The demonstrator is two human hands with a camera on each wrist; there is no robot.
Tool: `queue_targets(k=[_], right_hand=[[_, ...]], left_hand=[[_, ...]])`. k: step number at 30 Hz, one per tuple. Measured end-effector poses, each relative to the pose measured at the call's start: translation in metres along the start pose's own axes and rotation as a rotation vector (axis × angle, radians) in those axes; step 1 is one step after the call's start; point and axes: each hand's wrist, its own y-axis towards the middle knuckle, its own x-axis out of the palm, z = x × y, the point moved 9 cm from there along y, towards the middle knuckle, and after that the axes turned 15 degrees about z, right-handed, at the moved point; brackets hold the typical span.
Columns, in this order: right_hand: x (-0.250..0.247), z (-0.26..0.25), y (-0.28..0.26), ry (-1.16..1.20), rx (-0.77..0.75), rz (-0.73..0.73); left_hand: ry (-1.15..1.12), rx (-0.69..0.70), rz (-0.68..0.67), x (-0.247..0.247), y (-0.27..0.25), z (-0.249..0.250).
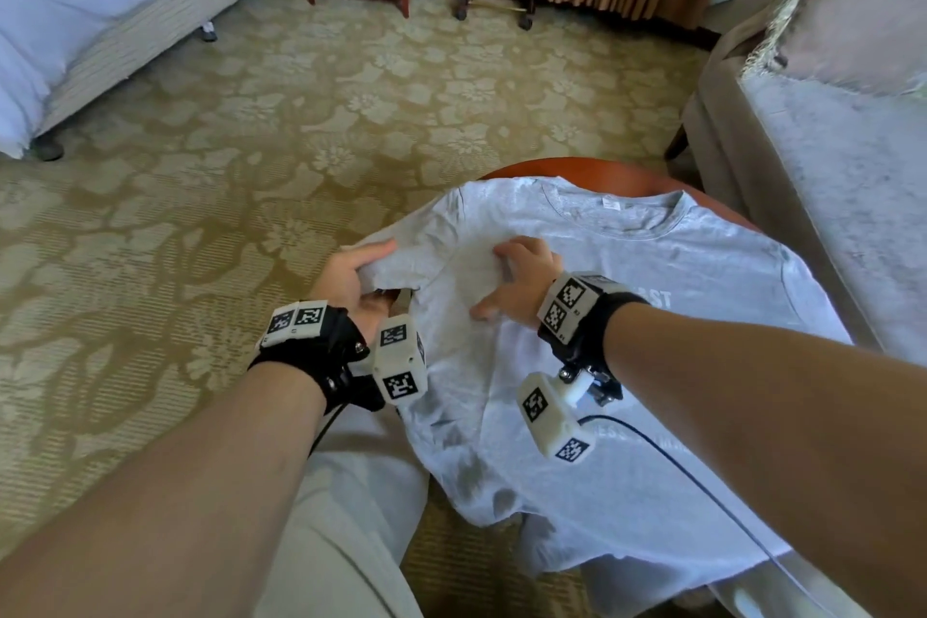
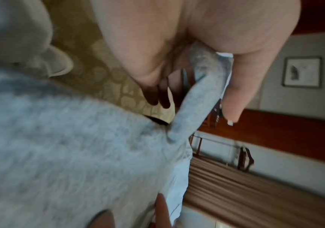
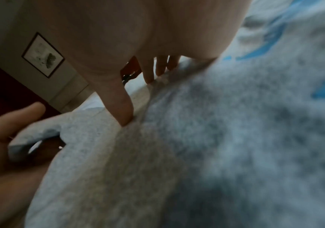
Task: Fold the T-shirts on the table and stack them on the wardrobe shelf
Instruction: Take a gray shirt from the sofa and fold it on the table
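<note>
— So, where was the grey T-shirt when you looked?

— It lay face up over the round wooden table, collar at the far edge, its hem spilling off the near edge. That table stood just beside the grey sofa.

— And the hands?

— They were apart but near each other, both at the sleeve side of the table, the side away from the sofa. The left hand had its thumb and fingers closed on the sleeve's edge, lifted clear of the tabletop. The right hand was spread, fingertips pressing down on the shirt's chest beside that sleeve.

— Was the right one pinching cloth?

— Hard to say; its wrist view was blurred, though the fingers looked fairly straight on the fabric.

— Anything else around the table?

— Patterned carpet beyond it, and a bed farther off.
</note>
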Motion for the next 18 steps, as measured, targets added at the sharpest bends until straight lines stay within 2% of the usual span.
queue_targets(k=[3, 6, 8, 10, 13, 16, 18], right_hand=[[0.009, 0.004, -0.001, 0.035, -0.009, 0.028], [0.007, 0.003, 0.002, 0.085, 0.009, 0.019], [0.004, 0.003, 0.006, 0.142, 0.032, 0.012], [-0.002, 0.003, 0.012, 0.277, 0.085, 0.002], [-0.026, 0.009, 0.017, 0.455, 0.193, 0.054], [-0.058, 0.033, 0.021, 0.556, 0.323, 0.191], [-0.073, 0.05, 0.021, 0.557, 0.369, 0.256]], left_hand=[[-0.002, 0.052, 0.05, 0.004, 0.005, 0.011], [0.096, 0.154, 0.128, 0.006, 0.008, 0.026], [0.209, 0.282, 0.225, 0.004, 0.008, 0.043], [0.369, 0.453, 0.239, 0.014, 0.0, 0.059], [0.688, 0.766, 0.155, 0.045, -0.021, 0.071], [1.044, 1.133, -0.054, 0.086, -0.053, 0.06], [1.229, 1.196, -0.236, 0.107, -0.062, 0.038]])
